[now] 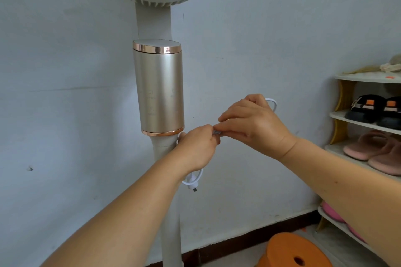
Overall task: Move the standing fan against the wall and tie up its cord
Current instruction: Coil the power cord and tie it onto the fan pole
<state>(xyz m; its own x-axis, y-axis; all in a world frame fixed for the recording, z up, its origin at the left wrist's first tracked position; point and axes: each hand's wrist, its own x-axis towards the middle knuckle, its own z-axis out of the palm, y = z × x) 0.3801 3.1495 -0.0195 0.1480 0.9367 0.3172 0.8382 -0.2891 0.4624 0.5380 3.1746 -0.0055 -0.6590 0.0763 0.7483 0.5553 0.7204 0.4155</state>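
Note:
The standing fan (159,91) stands close to the pale wall, its gold cylinder on a white pole and the fan head cut off at the top. Its white cord (194,180) hangs in loops beside the pole, the plug end dangling under my left wrist. My left hand (196,147) grips the bundled cord just right of the pole. My right hand (249,124) pinches a small tie (217,132) at the point where both hands meet. Another cord loop (272,104) sticks out behind my right hand.
A white and yellow shoe rack (347,115) with slippers and dark shoes stands at the right. An orange round stool (293,251) sits on the floor near the fan's pole. A dark skirting strip runs along the wall's foot.

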